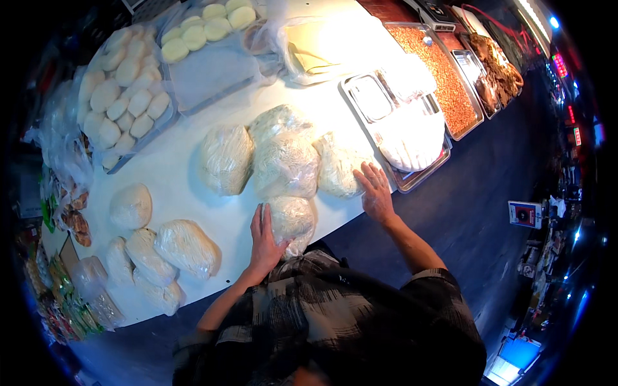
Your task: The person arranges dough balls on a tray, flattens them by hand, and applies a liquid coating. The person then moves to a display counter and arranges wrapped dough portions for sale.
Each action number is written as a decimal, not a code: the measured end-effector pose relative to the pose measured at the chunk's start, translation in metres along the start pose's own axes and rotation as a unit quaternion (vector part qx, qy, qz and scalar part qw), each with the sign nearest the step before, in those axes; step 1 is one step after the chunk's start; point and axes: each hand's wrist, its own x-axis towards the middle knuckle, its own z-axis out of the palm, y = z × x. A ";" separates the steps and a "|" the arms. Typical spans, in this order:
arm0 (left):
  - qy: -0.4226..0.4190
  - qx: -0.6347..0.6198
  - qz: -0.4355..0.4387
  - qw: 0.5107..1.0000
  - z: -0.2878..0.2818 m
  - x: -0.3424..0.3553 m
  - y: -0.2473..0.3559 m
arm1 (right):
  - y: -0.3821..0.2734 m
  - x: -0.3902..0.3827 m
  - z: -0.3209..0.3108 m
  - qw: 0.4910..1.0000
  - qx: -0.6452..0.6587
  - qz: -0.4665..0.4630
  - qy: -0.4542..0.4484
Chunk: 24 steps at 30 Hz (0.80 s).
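Note:
My left hand (264, 244) rests open against the side of a clear plastic bag (291, 220) at the table's near edge, filled with what look like pale noodles. My right hand (376, 195), fingers stretched out, touches the right side of another such bag (337, 168). Between and beyond them sit a large bag (285, 165), a bag (280, 119) behind it, and one (225, 159) to the left. Neither hand is closed round a bag.
The white table (174, 161) also bears wrapped bundles (187, 246) at left, a tray of pale round pieces (122, 103), and a tray of yellow sheets (309, 51). To the right stand metal trays (367, 96), a tray of brown crumbly food (438, 71) and a scale (438, 14).

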 end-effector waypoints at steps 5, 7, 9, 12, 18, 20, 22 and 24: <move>-0.036 -0.016 -0.015 0.999 -0.014 0.001 -0.002 | -0.076 0.011 -0.002 0.998 0.041 0.053 0.020; -0.044 -0.018 -0.014 0.999 -0.018 0.001 -0.004 | -0.077 0.016 0.014 0.997 -0.023 0.068 0.025; -0.045 -0.015 -0.010 0.999 -0.021 0.002 -0.007 | -0.070 0.019 0.022 0.994 -0.068 0.078 0.026; -0.037 -0.008 -0.004 0.999 -0.025 0.002 -0.016 | -0.058 0.023 0.026 0.990 -0.081 0.112 0.038; -0.006 -0.011 0.000 1.000 -0.031 -0.004 -0.031 | -0.052 0.029 0.025 0.984 -0.105 0.144 0.026; 0.000 -0.019 0.000 1.000 -0.035 -0.005 -0.032 | -0.065 0.033 0.028 0.988 -0.069 0.114 0.072; 0.004 -0.018 -0.009 1.000 -0.039 -0.006 -0.036 | -0.092 0.041 0.031 0.992 -0.010 0.072 0.105; 0.009 -0.013 -0.008 1.000 -0.039 -0.008 -0.039 | -0.129 0.060 0.043 0.961 0.213 0.152 0.087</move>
